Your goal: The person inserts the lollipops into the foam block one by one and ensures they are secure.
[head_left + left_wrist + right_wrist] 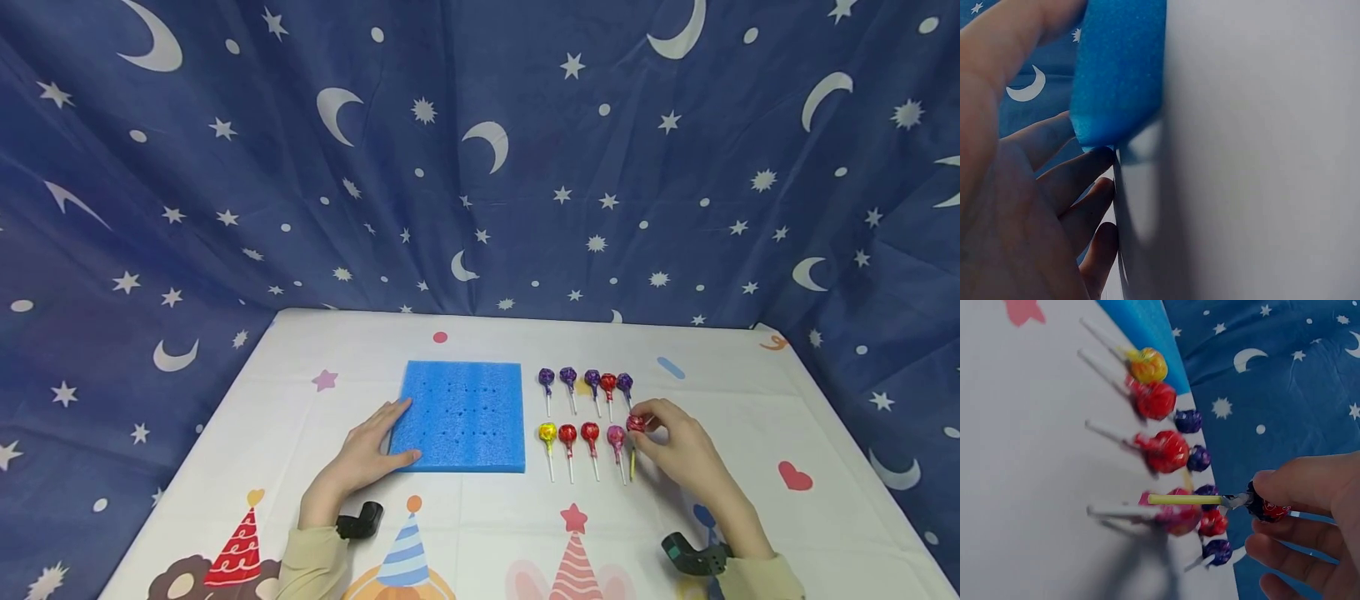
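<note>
One round red-wrapped lollipop (635, 423) is pinched by its head between thumb and fingers of the right hand (684, 442), right of the flat blue foam block (465, 421) (a light grip leaves its yellow stick (1185, 500) free); the left hand (362, 457), fingers spread, touches the block's left edge and should steady it

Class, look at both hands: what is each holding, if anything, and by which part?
The right hand pinches a lollipop by its wrapped head, its yellow stick free. The left hand grips nothing, only touching the blue board.
</note>
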`<action>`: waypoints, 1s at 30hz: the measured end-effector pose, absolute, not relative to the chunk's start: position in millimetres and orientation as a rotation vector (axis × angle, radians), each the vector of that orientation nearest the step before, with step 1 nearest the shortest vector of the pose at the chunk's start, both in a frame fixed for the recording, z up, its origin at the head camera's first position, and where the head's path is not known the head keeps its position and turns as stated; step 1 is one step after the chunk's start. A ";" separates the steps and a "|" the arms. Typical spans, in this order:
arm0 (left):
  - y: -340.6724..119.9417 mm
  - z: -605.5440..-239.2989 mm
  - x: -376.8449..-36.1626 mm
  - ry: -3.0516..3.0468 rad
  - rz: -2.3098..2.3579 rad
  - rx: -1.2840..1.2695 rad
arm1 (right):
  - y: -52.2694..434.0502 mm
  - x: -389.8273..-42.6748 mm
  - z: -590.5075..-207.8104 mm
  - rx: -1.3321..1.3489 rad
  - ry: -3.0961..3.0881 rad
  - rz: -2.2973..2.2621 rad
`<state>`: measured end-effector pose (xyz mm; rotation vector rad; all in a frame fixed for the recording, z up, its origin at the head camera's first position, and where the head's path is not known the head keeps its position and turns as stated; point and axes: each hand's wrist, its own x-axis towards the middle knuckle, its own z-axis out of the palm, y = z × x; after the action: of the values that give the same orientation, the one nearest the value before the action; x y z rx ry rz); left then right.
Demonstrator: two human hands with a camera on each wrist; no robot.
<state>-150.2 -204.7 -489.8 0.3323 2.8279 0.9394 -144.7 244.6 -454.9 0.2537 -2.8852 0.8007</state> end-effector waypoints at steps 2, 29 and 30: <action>-205.0 -489.7 -150.1 2.830 0.943 0.334 | 241.2 -144.8 -452.5 0.267 -2.870 0.829; -204.7 -488.4 -149.3 2.826 0.949 0.317 | 184.4 -167.4 -437.5 0.420 -2.722 1.052; -204.7 -488.6 -149.2 2.824 0.949 0.316 | 182.0 -168.1 -437.7 0.422 -2.722 1.062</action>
<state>-149.2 -204.7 -488.6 0.3161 2.8243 0.9489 -168.1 182.0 -437.7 0.4220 -2.7218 1.0624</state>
